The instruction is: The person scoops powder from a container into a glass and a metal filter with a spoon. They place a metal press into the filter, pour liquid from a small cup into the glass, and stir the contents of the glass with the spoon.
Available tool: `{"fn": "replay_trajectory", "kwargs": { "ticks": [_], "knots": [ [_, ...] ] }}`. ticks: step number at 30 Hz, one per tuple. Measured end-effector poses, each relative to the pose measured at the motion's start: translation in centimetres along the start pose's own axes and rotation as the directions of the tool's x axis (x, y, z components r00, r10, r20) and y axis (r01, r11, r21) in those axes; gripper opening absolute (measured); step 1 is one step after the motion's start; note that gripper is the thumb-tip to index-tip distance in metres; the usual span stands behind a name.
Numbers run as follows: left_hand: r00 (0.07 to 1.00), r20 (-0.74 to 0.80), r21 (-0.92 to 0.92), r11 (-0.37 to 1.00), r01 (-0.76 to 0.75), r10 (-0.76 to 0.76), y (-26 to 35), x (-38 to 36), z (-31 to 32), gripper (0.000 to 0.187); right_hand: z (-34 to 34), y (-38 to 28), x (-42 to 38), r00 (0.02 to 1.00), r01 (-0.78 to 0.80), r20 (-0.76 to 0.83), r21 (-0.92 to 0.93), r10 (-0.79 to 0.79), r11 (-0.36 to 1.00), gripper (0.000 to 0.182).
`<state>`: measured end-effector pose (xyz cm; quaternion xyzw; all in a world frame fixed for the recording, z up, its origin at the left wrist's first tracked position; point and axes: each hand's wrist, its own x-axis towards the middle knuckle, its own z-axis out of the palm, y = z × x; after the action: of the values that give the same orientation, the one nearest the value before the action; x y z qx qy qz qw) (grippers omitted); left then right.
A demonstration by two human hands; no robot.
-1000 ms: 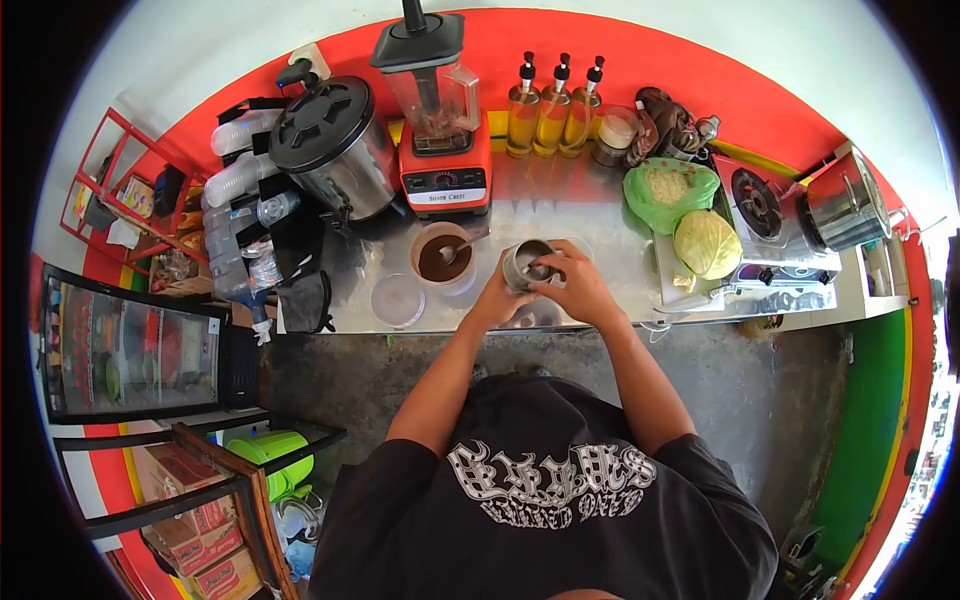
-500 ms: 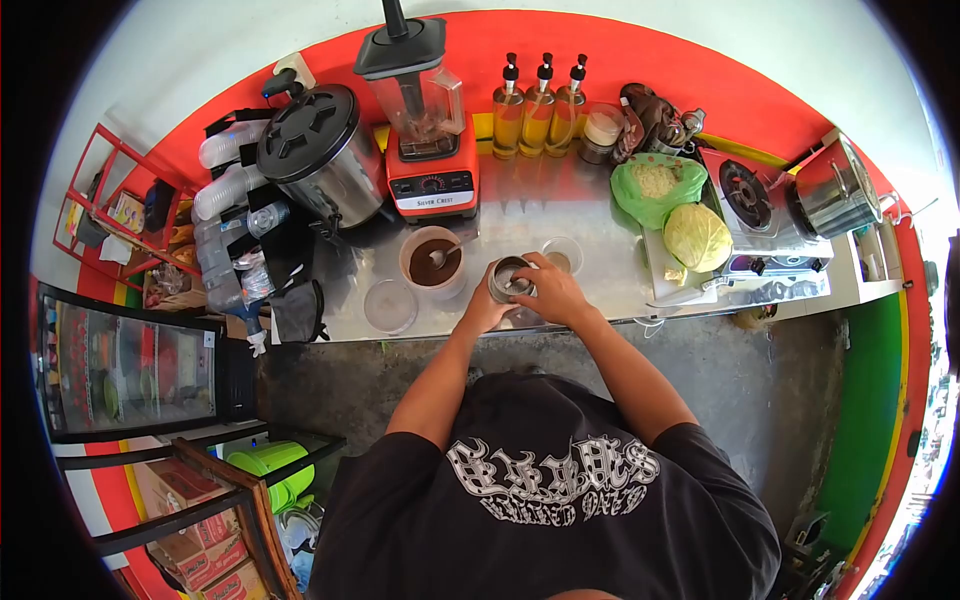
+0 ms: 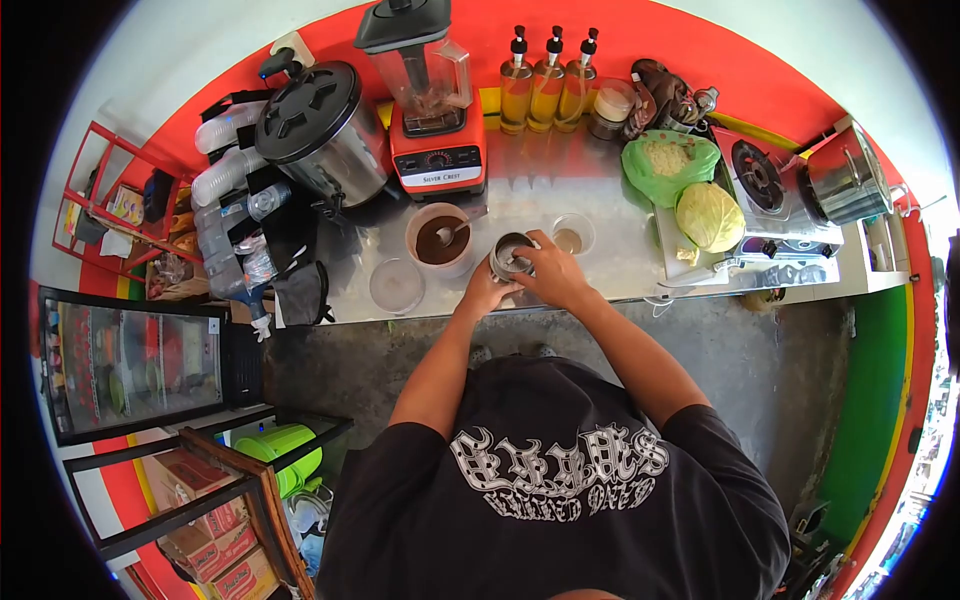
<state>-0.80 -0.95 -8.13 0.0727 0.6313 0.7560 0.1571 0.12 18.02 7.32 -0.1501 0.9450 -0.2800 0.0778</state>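
My left hand point(image 3: 486, 290) is wrapped round the lower left side of a small metal cup point(image 3: 498, 262), held near the counter's front edge. Bent over the cup's right rim, my right hand point(image 3: 556, 276) has its fingertips at the opening; whether they pinch something inside cannot be made out. Something pale shows in the cup. Left of it stands a tub of dark brown sauce or paste point(image 3: 437, 243) with a spoon point(image 3: 452, 232) in it. A clear round lid point(image 3: 397, 287) lies flat nearby, and a clear plastic cup point(image 3: 573, 236) stands to the right.
Behind are a red blender point(image 3: 438, 160), a large steel pot with black lid point(image 3: 312, 130) and several pump bottles point(image 3: 546, 90). A cabbage point(image 3: 710, 217), a green bag point(image 3: 665, 165) and a gas stove point(image 3: 765, 180) are to the right. A glass-door fridge point(image 3: 140, 355) stands left.
The view has shifted slightly, so the counter things sit a little differently in the picture. Both hands stay at the metal cup, which looks slightly more tilted.
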Motion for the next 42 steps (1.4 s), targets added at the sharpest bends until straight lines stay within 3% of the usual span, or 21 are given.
{"fn": "replay_trajectory", "kwargs": {
  "ticks": [2, 6, 8, 12, 15, 18, 20, 22, 24, 25, 27, 28, 30, 32, 36, 39, 42],
  "knots": [
    [1.0, 0.008, 0.176, 0.984, 0.0, -0.001, -1.7, 0.3, -0.9, 0.089, 0.5, 0.5, 0.0, 0.99, 0.142, -0.004, 0.03, -0.142, 0.989, 0.041],
    [1.0, -0.001, 0.0, 1.0, 0.003, -0.003, 0.1, -0.7, -0.2, 0.09, 0.4, -0.1, 0.0, 0.999, 0.041, -0.008, 0.051, -0.041, 0.998, 0.04],
    [0.999, -0.015, 0.197, 0.98, -0.034, 0.038, 0.5, -0.9, -0.3, 0.089, 0.8, 0.1, -0.1, 0.992, 0.124, -0.015, 0.083, -0.123, 0.989, 0.04],
    [0.995, -0.027, 0.175, 0.981, -0.086, 0.092, -0.7, -0.7, -0.4, 0.089, 0.9, 0.2, -0.2, 0.995, 0.08, -0.064, 0.059, -0.076, 0.995, 0.039],
    [0.997, -0.031, 0.232, 0.971, -0.061, 0.07, -0.5, -1.0, -0.4, 0.088, 0.9, 0.3, -0.1, 0.992, 0.127, 0.0, 0.097, -0.128, 0.987, 0.039],
    [0.999, -0.018, 0.135, 0.99, -0.048, 0.05, -0.1, -1.1, -0.2, 0.086, 1.1, 0.6, -0.1, 0.992, 0.101, -0.078, 0.059, -0.096, 0.993, 0.041],
    [0.998, -0.011, 0.178, 0.982, -0.061, 0.064, 0.4, -1.2, -0.2, 0.085, 1.1, 1.1, -0.1, 0.985, 0.175, -0.014, 0.112, -0.175, 0.978, 0.041],
    [0.997, 0.0, 0.221, 0.973, -0.072, 0.074, -0.1, -1.1, -0.4, 0.085, 1.1, 1.0, -0.1, 0.989, 0.144, -0.043, 0.097, -0.141, 0.985, 0.041],
    [0.998, 0.033, -0.013, 0.998, -0.061, 0.061, -0.4, -0.9, -0.3, 0.087, 1.2, 1.1, -0.1, 0.992, 0.112, -0.07, 0.082, -0.106, 0.99, 0.04],
    [0.998, 0.03, -0.012, 0.998, -0.062, 0.063, -0.3, -0.9, -0.3, 0.087, 1.2, 1.3, 0.0, 0.987, 0.157, -0.045, 0.098, -0.153, 0.983, 0.04],
    [0.997, 0.04, -0.141, 0.987, 0.076, -0.071, -0.1, -1.0, -0.3, 0.087, 1.1, 1.3, 0.1, 0.979, 0.205, -0.021, 0.115, -0.204, 0.972, 0.04],
    [0.997, 0.04, -0.138, 0.988, 0.073, -0.068, 0.0, -1.1, -0.2, 0.087, 1.0, 1.2, 0.0, 0.986, 0.164, -0.046, 0.115, -0.159, 0.98, 0.039],
    [1.0, 0.006, 0.042, 0.999, -0.025, 0.025, 0.3, -1.1, 0.0, 0.086, 0.8, 1.2, 0.1, 0.99, 0.127, -0.077, 0.114, -0.119, 0.985, 0.039],
    [1.0, 0.005, 0.013, 1.0, -0.022, 0.022, 0.5, -0.9, 0.1, 0.086, 1.0, 1.6, 0.2, 0.975, 0.224, -0.035, 0.143, -0.221, 0.964, 0.038],
    [0.999, 0.031, -0.017, 0.999, -0.039, 0.04, -1.3, -0.7, -0.6, 0.087, 0.7, 0.8, 0.1, 0.992, 0.12, -0.055, 0.107, -0.114, 0.987, 0.038],
    [0.999, 0.047, -0.055, 0.998, -0.018, 0.02, -2.0, -0.4, -0.9, 0.088, -0.1, 1.5, 0.6, 0.972, 0.226, 0.027, 0.144, -0.232, 0.964, 0.038],
    [0.997, 0.033, 0.026, 0.998, -0.064, 0.063, -1.4, -0.6, -0.5, 0.08, 0.3, 1.1, 0.4, 0.986, 0.165, -0.054, 0.128, -0.159, 0.978, 0.037]
  ]
}}
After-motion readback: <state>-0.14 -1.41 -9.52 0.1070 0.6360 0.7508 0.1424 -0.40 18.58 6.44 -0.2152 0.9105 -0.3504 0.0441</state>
